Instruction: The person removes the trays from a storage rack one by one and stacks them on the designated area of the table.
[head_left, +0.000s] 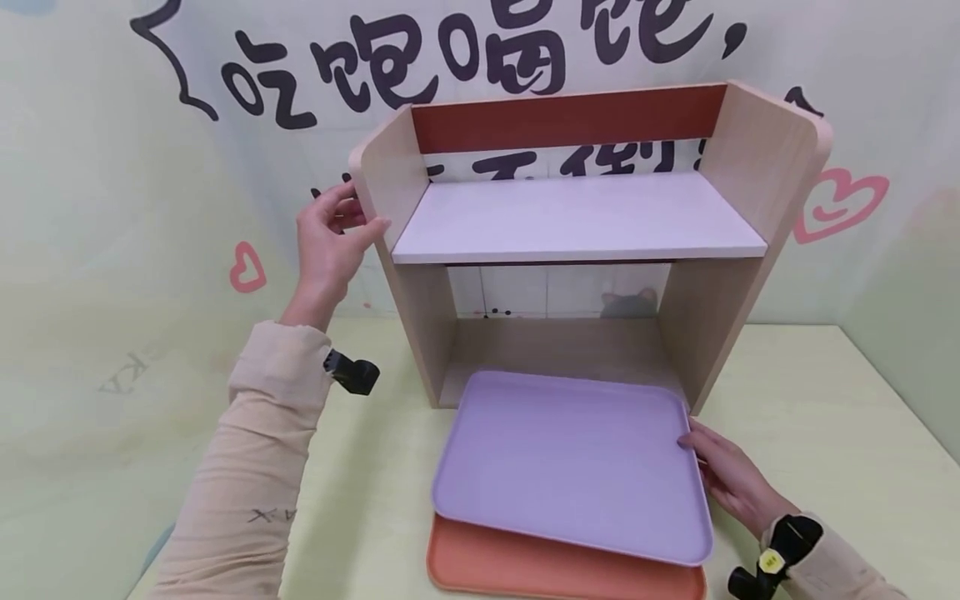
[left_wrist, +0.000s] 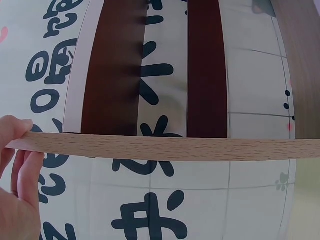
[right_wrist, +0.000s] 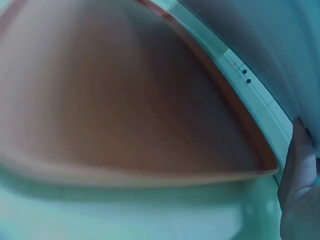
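A small wooden shelf (head_left: 577, 218) with a white middle board stands on the table. My left hand (head_left: 330, 242) holds the front edge of its left side panel (left_wrist: 165, 147), thumb on one face and fingers on the other. With my right hand (head_left: 735, 479) I pinch the right edge of a lilac tray (head_left: 573, 467), thumb on top. That tray is tilted, its far end at the shelf's lower opening. Beneath it an orange tray (head_left: 555, 562) lies on the table, mostly hidden in the head view; the right wrist view shows the orange tray (right_wrist: 150, 100) from close up.
The pale table (head_left: 795, 375) extends to both sides of the shelf. Behind it hangs a light wall cloth (head_left: 285, 183) with large black characters and pink hearts. A reddish-brown back rail (head_left: 570, 118) crosses the shelf's top.
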